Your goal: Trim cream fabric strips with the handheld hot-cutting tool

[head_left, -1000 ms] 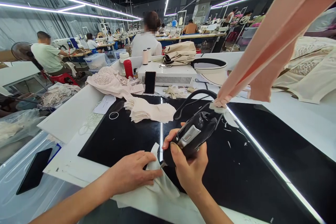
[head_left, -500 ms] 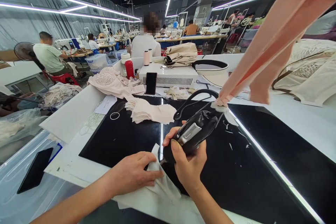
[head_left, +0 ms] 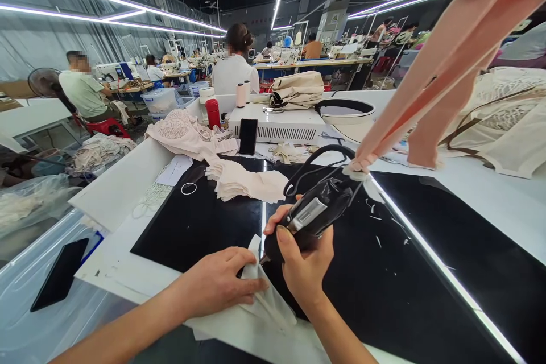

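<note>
Shifted black tool [head_left: 328, 202] slightly along pale cloth [head_left: 277, 308], clasped round body in right hand [head_left: 306, 273]; pressed cloth down with left hand [head_left: 219, 281], narrowly opened.

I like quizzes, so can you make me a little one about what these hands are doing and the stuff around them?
1. What does the right hand hold? A) scissors B) a black tool
2. True or false: the white ring lies on the black sheet.
3. Fill in: the left hand rests on pale ____.

Key: 1 B; 2 true; 3 cloth
</note>
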